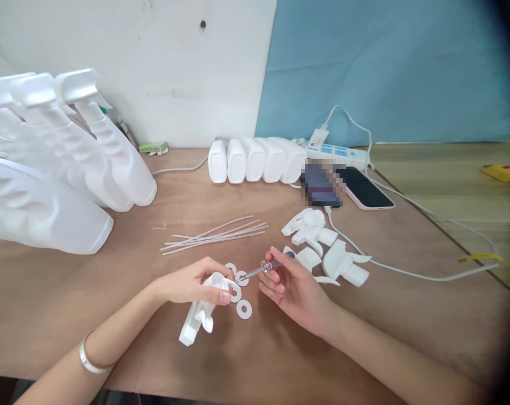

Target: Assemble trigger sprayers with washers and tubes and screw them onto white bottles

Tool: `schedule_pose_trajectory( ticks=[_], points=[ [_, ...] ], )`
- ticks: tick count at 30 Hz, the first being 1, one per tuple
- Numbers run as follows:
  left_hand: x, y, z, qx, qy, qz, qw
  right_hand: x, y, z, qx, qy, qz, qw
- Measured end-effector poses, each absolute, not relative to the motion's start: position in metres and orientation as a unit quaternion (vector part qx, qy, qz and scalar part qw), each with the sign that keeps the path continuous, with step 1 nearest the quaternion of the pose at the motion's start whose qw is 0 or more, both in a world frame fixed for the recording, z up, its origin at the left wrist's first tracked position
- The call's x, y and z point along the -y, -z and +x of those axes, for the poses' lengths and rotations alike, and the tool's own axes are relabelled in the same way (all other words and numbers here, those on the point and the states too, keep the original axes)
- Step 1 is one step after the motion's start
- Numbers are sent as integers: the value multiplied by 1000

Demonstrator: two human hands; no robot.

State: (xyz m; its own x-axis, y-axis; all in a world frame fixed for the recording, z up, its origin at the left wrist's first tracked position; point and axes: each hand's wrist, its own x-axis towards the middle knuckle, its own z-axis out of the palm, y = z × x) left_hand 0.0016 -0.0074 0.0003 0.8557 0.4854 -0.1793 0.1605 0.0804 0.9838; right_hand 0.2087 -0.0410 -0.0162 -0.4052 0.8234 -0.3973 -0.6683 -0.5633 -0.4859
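Note:
My left hand [199,284] grips a white spray trigger head [201,312], tilted with its nozzle end toward the table's front. In my right hand [294,292] is a small screwdriver [265,269] with a clear handle and dark end cap. Its metal tip meets or nearly meets the open collar of the spray head; the exact contact is hidden. Several white ring washers [244,309] lie under and beside my left hand. Just beyond my right hand rest more white spray trigger heads [345,263], one partly covered by the fingers.
Thin white tubes [215,235] lie mid-table. Assembled white spray bottles [107,146] stand at left, with one lying in front. Several white bottles [255,160] lie in a row at the back. Two phones [366,188], a power strip [339,153] and a white cable [440,277] occupy the right.

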Motion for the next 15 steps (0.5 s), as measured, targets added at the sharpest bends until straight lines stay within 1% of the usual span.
schedule_pose_trajectory(
  ticks=[3,7,9,11,13,15],
  points=[
    [7,3,1,-259,-163,636,709,41,14,208,116,-810,-321,477],
    [3,9,1,-324,-331,551,694,46,12,206,141,-769,-367,504],
    [1,8,1,-342,-414,502,678,50,12,205,199,-724,-404,522],
    [-1,6,2,-349,-469,456,671,54,14,204,293,-654,-448,534],
    [-2,3,3,-354,-501,416,671,57,16,203,382,-587,-482,526],
    [-2,2,4,-353,-517,384,678,59,17,203,439,-544,-506,506]
  ],
)
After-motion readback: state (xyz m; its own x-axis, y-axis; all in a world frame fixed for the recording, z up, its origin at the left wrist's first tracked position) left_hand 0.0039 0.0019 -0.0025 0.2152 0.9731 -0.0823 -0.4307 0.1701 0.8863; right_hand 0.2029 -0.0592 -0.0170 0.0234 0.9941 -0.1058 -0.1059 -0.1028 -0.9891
